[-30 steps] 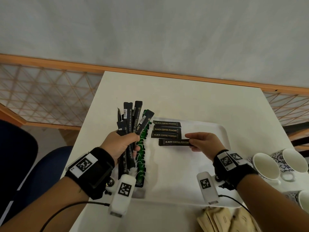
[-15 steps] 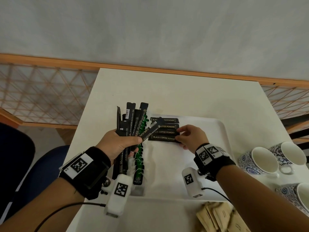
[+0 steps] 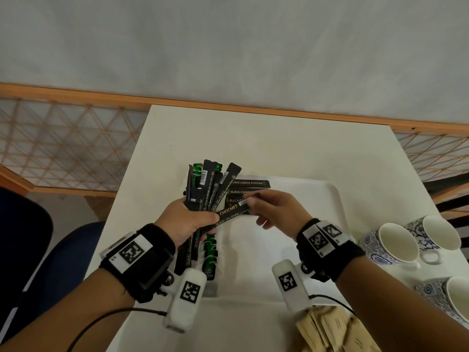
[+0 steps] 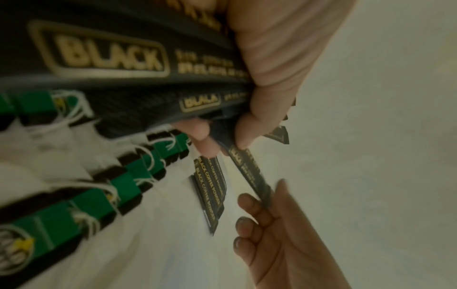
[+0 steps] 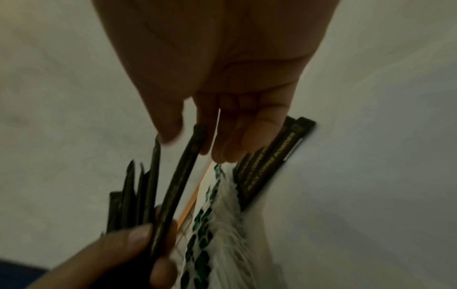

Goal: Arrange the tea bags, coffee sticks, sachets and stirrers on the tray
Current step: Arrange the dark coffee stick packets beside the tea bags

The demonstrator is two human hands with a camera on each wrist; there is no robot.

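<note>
My left hand grips a fanned bundle of black coffee sticks above the left edge of the white tray. My right hand pinches the barcode end of one stick marked CHOCMET, whose other end is still in the bundle. In the right wrist view that stick runs from my right fingers down to my left thumb. Several black coffee sticks lie in a row at the tray's far left, partly behind my right hand. Green tea bags lie in a line along the tray's left side.
Three blue-patterned cups stand to the right of the tray. Brown paper sachets lie at the table's near edge. The white table ends at a wooden rail behind. A blue chair is at the left.
My right hand laid a coffee stick in the row on the tray, then came left to the bundle and pinched the end of another stick. The left hand rose slightly.
</note>
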